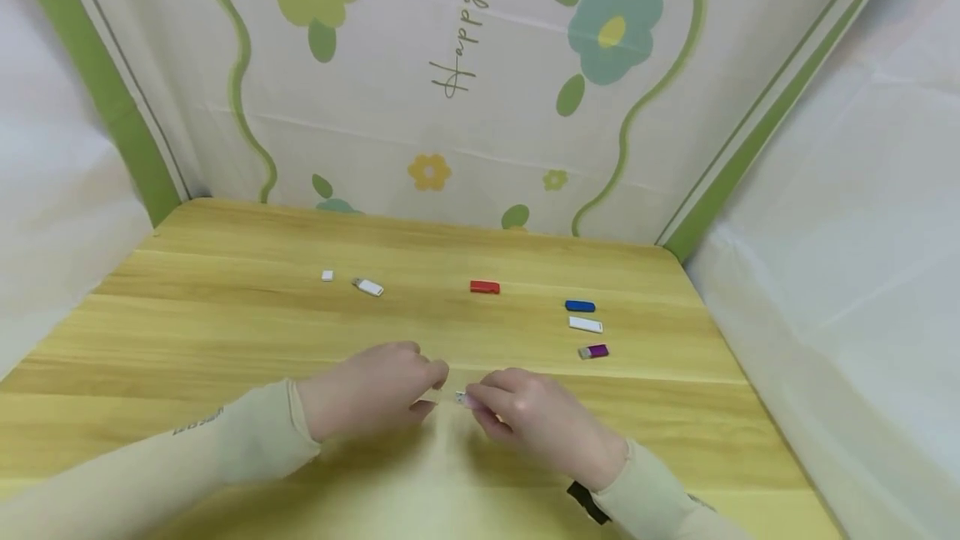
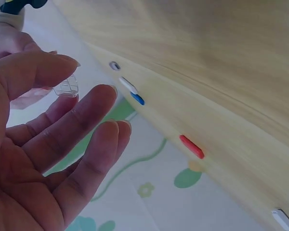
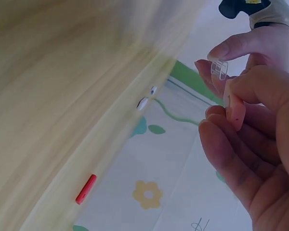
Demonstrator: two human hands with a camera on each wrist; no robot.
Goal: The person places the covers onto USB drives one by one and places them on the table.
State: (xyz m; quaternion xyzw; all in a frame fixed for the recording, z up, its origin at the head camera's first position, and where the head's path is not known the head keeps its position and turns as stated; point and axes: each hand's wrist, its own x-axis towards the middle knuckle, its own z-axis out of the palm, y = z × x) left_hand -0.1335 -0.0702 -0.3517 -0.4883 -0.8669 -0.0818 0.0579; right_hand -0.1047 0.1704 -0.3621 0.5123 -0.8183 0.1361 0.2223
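Note:
My left hand [image 1: 378,390] pinches a small clear plastic cap [image 2: 67,87] between thumb and a finger; its other fingers are spread loosely in the left wrist view. Facing it, my right hand [image 1: 536,415] holds a pale pink USB flash drive [image 3: 236,108] between thumb and fingers. The drive's metal plug [image 1: 461,397] points left toward the cap, with a small gap between the two. Both hands are above the near middle of the wooden table [image 1: 480,490]. The fingers hide part of the drive.
Farther back on the table lie a white cap [image 1: 327,276], a white flash drive [image 1: 369,287] with its plug bare, and a red drive [image 1: 484,287]. To the right are blue [image 1: 580,306], white [image 1: 585,324] and purple [image 1: 597,351] drives. A flowered curtain [image 1: 495,132] hangs behind.

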